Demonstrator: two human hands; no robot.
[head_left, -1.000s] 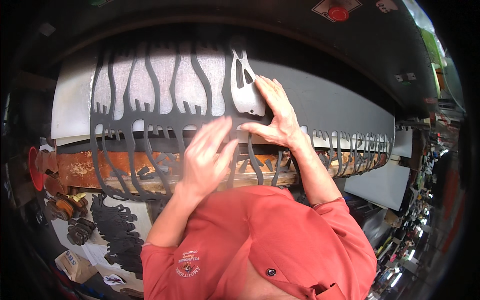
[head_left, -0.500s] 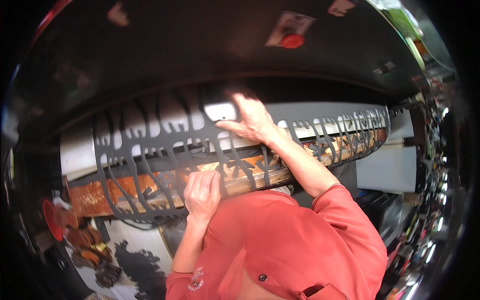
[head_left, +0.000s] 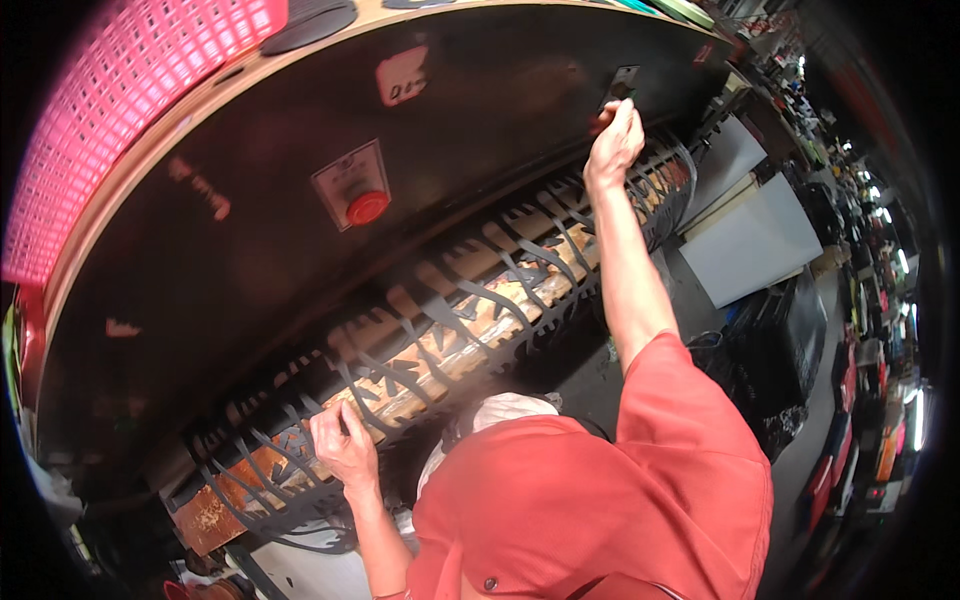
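Cut-out sheet (head_left: 470, 300), dark with long curved slots, drapes over a rusty orange roller (head_left: 450, 365) along the front of a black machine (head_left: 250, 260), running from lower left to upper right. Left hand (head_left: 343, 447) rests on the sheet's lower left part, fingers curled down onto the strips. Right hand (head_left: 613, 143) is raised at the sheet's far right end, fingers bunched at a small dark switch (head_left: 622, 82) on the machine face; whether they grip it I cannot tell. Red round button (head_left: 366, 207) sits on a pale plate mid-panel. Pink basket (head_left: 120, 100) lies on top, upper left.
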